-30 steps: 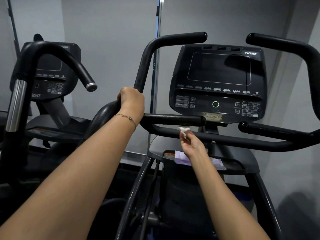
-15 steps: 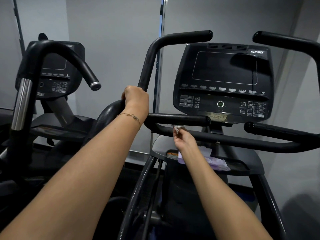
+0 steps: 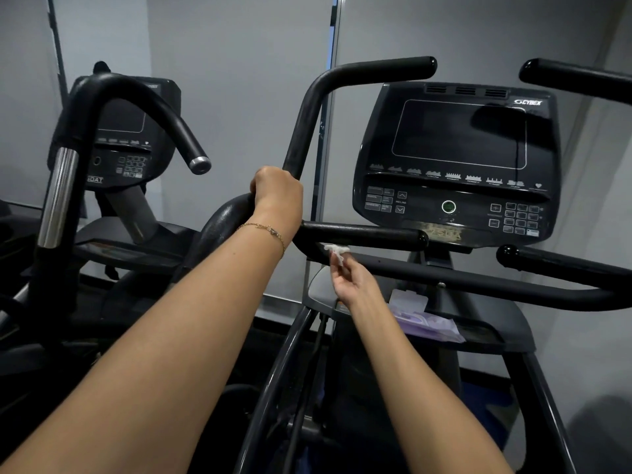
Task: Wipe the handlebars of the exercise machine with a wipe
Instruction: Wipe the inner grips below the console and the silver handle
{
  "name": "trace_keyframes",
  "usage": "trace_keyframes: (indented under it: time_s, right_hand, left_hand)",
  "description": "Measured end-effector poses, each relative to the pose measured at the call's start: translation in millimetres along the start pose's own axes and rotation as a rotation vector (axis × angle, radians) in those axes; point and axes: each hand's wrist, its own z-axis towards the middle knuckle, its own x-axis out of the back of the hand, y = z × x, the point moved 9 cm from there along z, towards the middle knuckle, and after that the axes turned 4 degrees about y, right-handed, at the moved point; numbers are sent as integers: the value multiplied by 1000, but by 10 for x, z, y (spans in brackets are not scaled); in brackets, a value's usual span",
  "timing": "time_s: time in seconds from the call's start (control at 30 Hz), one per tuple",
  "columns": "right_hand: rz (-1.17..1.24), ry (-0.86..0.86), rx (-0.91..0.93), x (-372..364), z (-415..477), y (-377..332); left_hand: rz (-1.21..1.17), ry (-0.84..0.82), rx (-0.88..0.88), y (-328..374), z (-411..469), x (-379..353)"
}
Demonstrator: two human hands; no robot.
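Right hand (image 3: 352, 283) pinches a crumpled white wipe (image 3: 337, 249) above its fingertips, under the short inner grip (image 3: 362, 232); left hand (image 3: 277, 189) grips the curved handlebar (image 3: 304, 131).

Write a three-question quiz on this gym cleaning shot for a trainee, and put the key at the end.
1. True or false: the left hand grips the handlebar of the machine.
2. Multiple choice: what does the right hand pinch in its fingertips?
A. a wipe
B. a spray bottle
C. a bath towel
3. Short answer: what colour is the pack lying on the tray below the console?

Key: 1 true; 2 A; 3 purple.
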Motion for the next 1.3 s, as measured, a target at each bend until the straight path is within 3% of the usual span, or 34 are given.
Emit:
trace_keyframes:
  time_s: [0.13, 0.33, 0.5, 0.77, 0.83, 0.87, 0.97, 1.0, 1.07, 1.13, 1.3]
  right_hand:
    - [56, 42, -3, -112, 94, 41]
    - [2, -30, -90, -167, -26, 208]
    - [62, 63, -57, -131, 89, 137]
    - [85, -100, -56, -142, -207, 150]
    - [-120, -129, 110, -36, -383, 3]
    - [-296, -121, 288, -3, -487, -179]
    - [-1136, -38, 1113, -404, -1011, -846]
    - [-1431, 4, 1286, -588, -1087, -911]
    - [-1927, 94, 1343, -779, -932, -888]
    - [-2199, 179, 1298, -851, -773, -737]
    - [-2241, 65, 1412, -889, -662, -307]
  left_hand:
    - [-5, -6, 2, 0, 19, -6]
    - [2, -1, -1, -8, 7, 11]
    - [-3, -10, 2, -12, 24, -3]
    - [11, -7, 4, -6, 20, 12]
    - [8, -5, -1, 9, 15, 0]
    - [11, 1, -2, 8, 20, -2]
    - [7, -6, -10, 1, 29, -15]
    - [4, -9, -12, 0, 24, -12]
    - [5, -9, -10, -2, 13, 1]
    - [4, -7, -10, 4, 2, -2]
    - [-10, 14, -8, -16, 3, 3]
